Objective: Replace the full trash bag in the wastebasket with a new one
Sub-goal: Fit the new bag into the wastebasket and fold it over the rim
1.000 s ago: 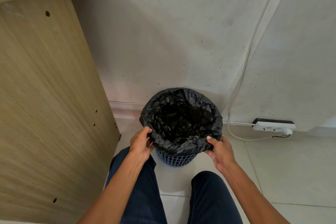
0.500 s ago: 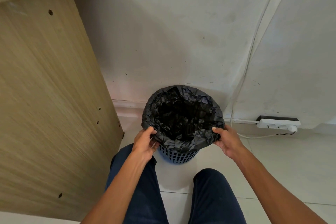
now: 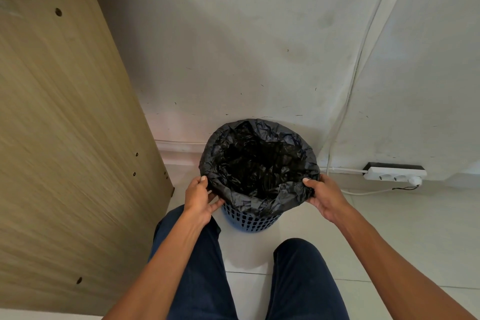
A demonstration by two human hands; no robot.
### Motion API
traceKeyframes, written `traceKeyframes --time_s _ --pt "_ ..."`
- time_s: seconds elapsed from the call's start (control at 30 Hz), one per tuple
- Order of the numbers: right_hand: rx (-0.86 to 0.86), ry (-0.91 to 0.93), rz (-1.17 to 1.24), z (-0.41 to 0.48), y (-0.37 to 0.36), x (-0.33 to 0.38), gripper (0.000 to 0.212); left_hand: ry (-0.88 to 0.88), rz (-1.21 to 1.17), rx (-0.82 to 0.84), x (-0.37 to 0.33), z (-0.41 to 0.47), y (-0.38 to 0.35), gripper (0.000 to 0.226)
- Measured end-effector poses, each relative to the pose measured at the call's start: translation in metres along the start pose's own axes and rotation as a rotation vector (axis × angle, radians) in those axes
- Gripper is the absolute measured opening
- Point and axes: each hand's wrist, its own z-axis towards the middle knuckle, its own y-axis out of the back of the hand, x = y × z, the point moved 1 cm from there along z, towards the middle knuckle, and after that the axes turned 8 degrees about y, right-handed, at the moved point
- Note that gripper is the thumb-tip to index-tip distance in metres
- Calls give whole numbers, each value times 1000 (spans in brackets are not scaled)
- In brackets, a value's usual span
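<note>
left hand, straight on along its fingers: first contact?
The left hand pinches the overhang of the trash bag. Straight on, its fingers would likely press that plastic into the wastebasket wall just behind; depth is unclear.

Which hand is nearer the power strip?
The right hand, gripping the bag on the power strip's side; the left hand grips it on the desk's side.

The pale tiled floor (image 3: 389, 236) is carrying everything here. A blue mesh wastebasket (image 3: 250, 221) is standing upright on it, close to the wall. Left of the wastebasket, a wooden desk panel (image 3: 78, 138) is resting its lower edge on the tiles. Right of the wastebasket, well apart, a white power strip (image 3: 394, 173) is lying along the wall's foot, and a white cable (image 3: 363, 192) is curving over the tiles between the two.
</note>
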Motion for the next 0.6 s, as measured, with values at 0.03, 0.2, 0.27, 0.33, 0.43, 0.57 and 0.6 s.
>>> traceKeyframes --time_s 0.03,0.2,0.27,0.33,0.43,0.57,0.6 --pt "-2 8 -1 0 0 0 30 24 -15 -3 -3 1 1 17" --pt "-58 45 18 -3 -2 -5 16 31 -2 6 -18 8 2 22" --pt "-77 17 86 -3 -3 -8 25 17 25 25 -19 11 1 30" --pt "-86 -35 188 -5 -3 -9 26 26 19 56 -20 12 0 32" --pt "-88 -123 334 -7 -5 -11 15 99 -37 109 -22 15 1 28" --pt "-87 -164 386 -9 -10 -11 27 141 -70 128 -23 20 7 29" --pt "-91 -171 395 -10 -11 -10 33 140 -111 134 -23 20 7 29"
